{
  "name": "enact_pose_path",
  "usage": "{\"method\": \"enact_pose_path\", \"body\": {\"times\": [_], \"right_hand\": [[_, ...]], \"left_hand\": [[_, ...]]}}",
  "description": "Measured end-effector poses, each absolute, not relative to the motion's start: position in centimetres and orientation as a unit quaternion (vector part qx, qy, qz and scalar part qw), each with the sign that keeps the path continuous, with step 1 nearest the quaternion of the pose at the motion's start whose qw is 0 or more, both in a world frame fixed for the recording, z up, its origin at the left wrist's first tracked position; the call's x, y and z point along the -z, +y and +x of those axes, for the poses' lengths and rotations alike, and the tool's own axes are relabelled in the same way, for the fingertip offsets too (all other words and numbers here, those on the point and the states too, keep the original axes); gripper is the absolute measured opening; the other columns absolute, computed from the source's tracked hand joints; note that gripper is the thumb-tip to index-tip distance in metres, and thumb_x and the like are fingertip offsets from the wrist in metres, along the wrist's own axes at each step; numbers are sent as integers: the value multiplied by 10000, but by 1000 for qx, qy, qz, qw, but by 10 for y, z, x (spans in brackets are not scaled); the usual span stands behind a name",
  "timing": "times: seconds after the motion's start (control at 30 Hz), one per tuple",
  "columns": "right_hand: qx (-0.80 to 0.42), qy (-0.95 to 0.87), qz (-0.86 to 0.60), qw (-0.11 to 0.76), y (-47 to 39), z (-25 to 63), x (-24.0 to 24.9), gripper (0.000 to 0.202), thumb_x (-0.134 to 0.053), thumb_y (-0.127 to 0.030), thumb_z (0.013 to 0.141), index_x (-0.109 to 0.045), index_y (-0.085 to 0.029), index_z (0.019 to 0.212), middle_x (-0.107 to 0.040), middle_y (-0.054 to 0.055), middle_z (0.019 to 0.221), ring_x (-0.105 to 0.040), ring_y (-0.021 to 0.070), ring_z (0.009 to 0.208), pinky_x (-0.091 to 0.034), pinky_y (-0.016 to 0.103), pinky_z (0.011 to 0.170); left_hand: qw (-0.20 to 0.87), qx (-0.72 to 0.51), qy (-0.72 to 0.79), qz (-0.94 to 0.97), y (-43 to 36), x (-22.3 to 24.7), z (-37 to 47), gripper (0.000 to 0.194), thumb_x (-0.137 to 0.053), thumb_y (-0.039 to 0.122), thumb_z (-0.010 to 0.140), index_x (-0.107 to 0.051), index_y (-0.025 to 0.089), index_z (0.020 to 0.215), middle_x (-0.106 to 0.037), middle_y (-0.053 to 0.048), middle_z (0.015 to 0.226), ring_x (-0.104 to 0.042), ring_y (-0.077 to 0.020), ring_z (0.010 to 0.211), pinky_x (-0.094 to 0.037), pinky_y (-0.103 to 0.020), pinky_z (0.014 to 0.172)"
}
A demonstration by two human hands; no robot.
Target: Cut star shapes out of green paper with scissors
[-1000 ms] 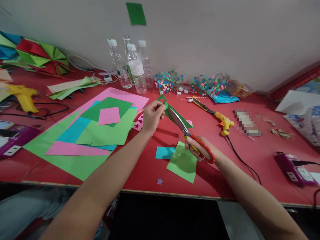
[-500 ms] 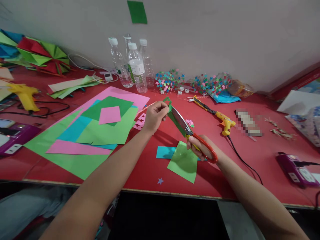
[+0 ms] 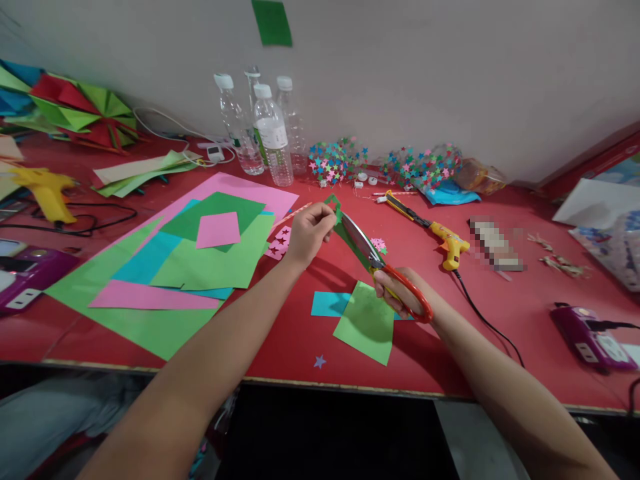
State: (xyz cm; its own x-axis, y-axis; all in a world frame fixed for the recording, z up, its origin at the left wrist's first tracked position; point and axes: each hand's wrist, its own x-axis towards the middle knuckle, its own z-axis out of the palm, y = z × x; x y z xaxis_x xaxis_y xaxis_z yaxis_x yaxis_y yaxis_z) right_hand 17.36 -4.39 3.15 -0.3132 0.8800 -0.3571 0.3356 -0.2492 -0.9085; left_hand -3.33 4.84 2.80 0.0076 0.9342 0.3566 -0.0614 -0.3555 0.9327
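Observation:
Between thumb and fingers, my left hand (image 3: 312,228) pinches a dark green paper piece (image 3: 337,212) with cut edges. My right hand (image 3: 395,293) is closed on the scissors (image 3: 407,291), which have red and yellow handles. Their blades point up and left, with the tips by the green paper near my left fingers. Part of that paper lies along the blades. Underneath my right hand, a light green sheet (image 3: 367,327) overlaps a blue paper strip (image 3: 329,304). Pink paper with star-shaped holes (image 3: 279,244) lies beside my left hand, and small pink stars (image 3: 379,245) lie beyond the scissors.
Stacked coloured sheets (image 3: 135,327) cover the table's left side. Plastic bottles (image 3: 274,137) and star-filled clear bags (image 3: 336,162) stand along the wall. A yellow glue gun (image 3: 450,243) with a trailing cord is at right, another glue gun (image 3: 43,193) at left. A purple power strip (image 3: 595,337) sits far right.
The whole view has shifted very slightly. Both hands, the scissors and the green paper keep nearly the same places, the scissors staying beside the paper.

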Motion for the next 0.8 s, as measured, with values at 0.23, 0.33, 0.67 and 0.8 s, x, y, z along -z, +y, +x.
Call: {"method": "enact_pose_path", "body": {"times": [0.23, 0.33, 0.67, 0.8], "right_hand": [[-592, -549, -534, 253, -46, 169, -29, 465, -540, -608, 847, -534, -178, 671, -400, -77, 354, -367, 67, 272, -303, 191, 310], [-593, -547, -532, 258, -45, 168, -26, 486, -547, -636, 830, -532, -178, 668, -405, -73, 350, -382, 70, 267, -302, 188, 301], [-585, -570, -514, 262, -47, 168, -25, 492, -514, -639, 852, -530, -184, 663, -415, -67, 354, -387, 73, 272, -334, 197, 316], [-561, -588, -523, 255, -48, 169, -30, 468, -538, -608, 846, -524, -182, 651, -397, -77, 355, -368, 64, 281, -333, 197, 339]], "left_hand": [[461, -597, 378, 537, 47, -29, -31, 139, -573, 194, 706, -529, 182, 575, -465, 61, 461, -422, -46, 393, -329, -178, 402], [499, -582, 361, 530, 45, -28, -28, 149, -597, 244, 734, -555, 175, 609, -509, 52, 482, -449, -47, 393, -345, -178, 401], [518, -605, 338, 502, 44, -28, -25, 158, -594, 258, 769, -576, 173, 637, -558, 36, 533, -500, -50, 417, -391, -183, 423], [531, -600, 344, 490, 44, -30, -27, 182, -583, 239, 725, -529, 181, 561, -473, 50, 469, -413, -44, 388, -325, -172, 377]]}}
